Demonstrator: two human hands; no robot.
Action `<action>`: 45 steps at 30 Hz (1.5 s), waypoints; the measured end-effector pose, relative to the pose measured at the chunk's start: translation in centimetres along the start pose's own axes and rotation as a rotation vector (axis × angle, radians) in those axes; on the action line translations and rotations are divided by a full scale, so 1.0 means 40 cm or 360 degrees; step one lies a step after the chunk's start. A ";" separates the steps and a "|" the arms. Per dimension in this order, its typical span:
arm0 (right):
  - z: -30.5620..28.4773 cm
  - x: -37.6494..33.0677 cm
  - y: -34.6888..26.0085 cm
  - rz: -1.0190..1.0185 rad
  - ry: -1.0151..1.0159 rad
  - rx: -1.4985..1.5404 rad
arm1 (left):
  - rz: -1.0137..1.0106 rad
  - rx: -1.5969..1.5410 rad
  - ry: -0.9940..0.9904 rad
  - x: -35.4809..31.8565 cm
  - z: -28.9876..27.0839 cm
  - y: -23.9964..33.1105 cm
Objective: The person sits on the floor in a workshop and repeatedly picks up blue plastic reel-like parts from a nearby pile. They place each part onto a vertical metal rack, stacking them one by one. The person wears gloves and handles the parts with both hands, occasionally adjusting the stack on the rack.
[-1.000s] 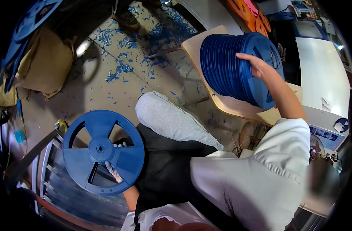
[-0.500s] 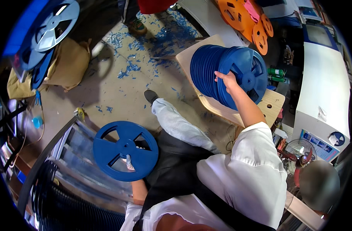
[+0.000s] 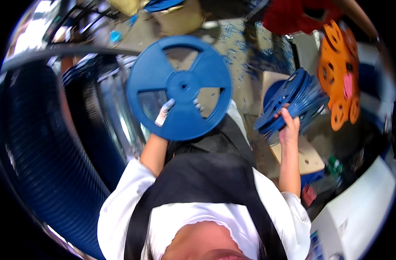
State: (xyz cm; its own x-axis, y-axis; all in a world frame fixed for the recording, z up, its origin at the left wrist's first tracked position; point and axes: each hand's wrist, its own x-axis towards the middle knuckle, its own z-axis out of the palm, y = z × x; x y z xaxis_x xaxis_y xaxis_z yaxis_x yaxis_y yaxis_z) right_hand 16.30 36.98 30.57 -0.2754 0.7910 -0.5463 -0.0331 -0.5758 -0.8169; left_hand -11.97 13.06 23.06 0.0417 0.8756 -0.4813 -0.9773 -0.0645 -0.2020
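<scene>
My left hand [image 3: 163,113], with white coverings on its fingers, grips a large blue plastic reel [image 3: 186,115] by a spoke beside one of its cut-out windows. The reel's flat face is tilted up toward me, in front of my black apron. To the right, my right hand [image 3: 289,125] is closed round a bunch of blue reels [image 3: 308,93], which fan apart, tilted and blurred by motion. Beneath and behind them is a pale wooden board [image 3: 308,157] with holes in it. Another blue disc [image 3: 271,92] shows partly behind the bunch.
Long rows of dark blue reels [image 3: 46,147] stand along my left, beside a curved rail [image 3: 76,50]. Orange reels [image 3: 332,69] lie at the far right, near a person in red [image 3: 293,17]. Blue scraps litter the floor. A white cabinet [image 3: 358,212] stands at lower right.
My view has swung to the left. The reel in my left hand is higher and closer. My right hand has brought several reels off the upright stack, and they now tilt apart.
</scene>
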 end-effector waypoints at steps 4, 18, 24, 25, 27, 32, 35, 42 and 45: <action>-0.036 0.038 -0.007 0.0087 -0.0329 0.0488 | 0.0099 0.0181 -0.0392 -0.016 0.111 -0.046; 0.067 0.183 -0.054 0.0433 -0.1236 0.0896 | 0.0687 0.0108 -0.0817 -0.060 0.123 -0.238; 0.115 0.214 -0.066 0.0452 -0.1299 0.0743 | 0.1294 0.0167 -0.0647 -0.103 0.044 -0.233; 0.121 0.221 -0.058 0.0447 -0.1357 0.0745 | 0.1427 0.0231 -0.0613 -0.112 0.027 -0.220; 0.122 0.237 -0.055 0.0467 -0.1371 0.0722 | 0.1583 0.0149 -0.0506 -0.138 0.008 -0.224; 0.124 0.216 -0.070 0.0378 -0.1408 0.0658 | 0.1674 -0.0023 -0.0751 -0.180 -0.150 -0.191; 0.157 0.206 -0.084 0.0349 -0.1449 0.0643 | 0.1619 -0.0044 -0.0602 -0.182 -0.148 -0.165; 0.237 0.175 -0.079 0.0292 -0.1293 0.0668 | 0.1286 0.0029 -0.0313 -0.154 -0.112 -0.096; 0.256 0.177 -0.066 0.0356 -0.1365 0.0734 | 0.1193 0.0071 -0.0259 -0.140 -0.097 -0.060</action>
State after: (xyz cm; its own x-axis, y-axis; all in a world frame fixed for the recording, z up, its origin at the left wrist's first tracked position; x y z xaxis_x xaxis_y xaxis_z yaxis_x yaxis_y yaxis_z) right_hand 4.58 41.97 30.75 -0.9153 0.3424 -0.2122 -0.2154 -0.8612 -0.4603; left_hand -9.05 6.46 22.91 -0.6630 0.6649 -0.3439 -0.7398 -0.6522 0.1652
